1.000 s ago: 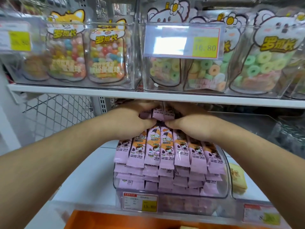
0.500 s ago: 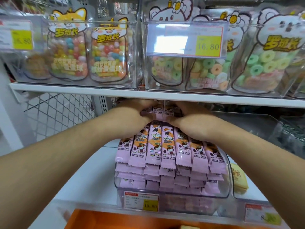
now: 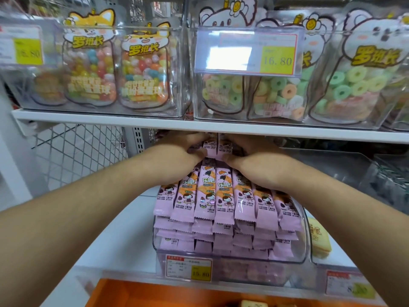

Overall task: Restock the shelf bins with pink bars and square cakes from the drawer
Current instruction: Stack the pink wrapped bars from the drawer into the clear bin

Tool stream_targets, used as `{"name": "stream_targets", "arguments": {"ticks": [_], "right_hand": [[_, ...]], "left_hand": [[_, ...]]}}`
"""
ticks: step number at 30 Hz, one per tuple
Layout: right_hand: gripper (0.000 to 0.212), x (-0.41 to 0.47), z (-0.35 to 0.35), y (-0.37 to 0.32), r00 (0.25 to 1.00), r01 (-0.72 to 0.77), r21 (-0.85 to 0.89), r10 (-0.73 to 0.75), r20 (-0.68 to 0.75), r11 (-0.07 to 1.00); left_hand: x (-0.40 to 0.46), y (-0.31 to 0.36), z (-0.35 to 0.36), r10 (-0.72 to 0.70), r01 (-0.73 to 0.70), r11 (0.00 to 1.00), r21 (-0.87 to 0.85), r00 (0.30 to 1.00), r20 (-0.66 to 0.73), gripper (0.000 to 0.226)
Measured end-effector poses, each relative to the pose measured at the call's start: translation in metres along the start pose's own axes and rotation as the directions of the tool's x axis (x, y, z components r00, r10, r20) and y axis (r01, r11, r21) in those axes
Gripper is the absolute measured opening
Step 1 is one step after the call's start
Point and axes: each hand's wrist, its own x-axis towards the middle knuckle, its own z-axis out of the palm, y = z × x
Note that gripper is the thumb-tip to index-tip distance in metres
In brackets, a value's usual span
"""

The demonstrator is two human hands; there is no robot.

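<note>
Upper shelf [image 3: 199, 127] caps gap above heaped pink bars [image 3: 223, 196]; bare shelf left free.

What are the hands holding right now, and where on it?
Both hands, left hand and right hand, pinch a small bunch of pink bars by its sides, above the full bin.

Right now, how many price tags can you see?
4: one top-left on the candy bin, one on the ring-candy bin, one on the pink-bar bin, one bottom-right. Others may be hidden.
</note>
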Motion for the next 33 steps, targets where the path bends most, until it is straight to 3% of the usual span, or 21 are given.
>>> {"name": "stream_targets", "arguments": {"ticks": [6,13,16,22,25,29,33], "right_hand": [[0.068,-0.007,-0.001,0.003,0.999,-0.04,-0.125,0.042,0.02,0.991],[0.064,-0.058,-0.026,-0.022,0.983,-0.145,-0.132,0.158,0.092,0.981],[0.062,-0.101,-0.036,-0.037,0.99,-0.113,-0.186,0.127,0.067,0.976],[0.054,-0.214,-0.05,-0.048,0.997,-0.045,0.005,0.045,0.065,0.999],[0.048,-0.273,-0.049,-0.037,0.993,-0.108,0.087,0.102,0.066,0.99],[0.045,-0.338,-0.034,-0.001,0.942,-0.292,0.098,0.269,0.199,0.951],[0.049,-0.38,-0.001,0.049,0.84,-0.374,-0.093,0.38,0.387,0.923]], "left_hand": [[-0.008,-0.001,-0.001,0.101,-0.101,0.995,0.021,0.995,-0.011,0.047],[-0.056,0.015,-0.009,0.064,-0.062,0.995,0.075,0.997,-0.035,0.044],[-0.095,0.031,-0.012,0.097,-0.095,0.993,0.069,0.995,-0.033,0.05],[-0.188,0.077,0.004,0.161,-0.168,0.983,-0.071,0.982,-0.095,0.049],[-0.231,0.104,0.035,0.161,-0.173,0.977,-0.126,0.982,-0.096,0.044],[-0.269,0.124,0.107,0.114,-0.096,0.982,-0.162,0.988,0.105,0.041],[-0.291,0.124,0.187,0.092,-0.033,0.985,-0.171,0.933,0.348,0.041]]}}
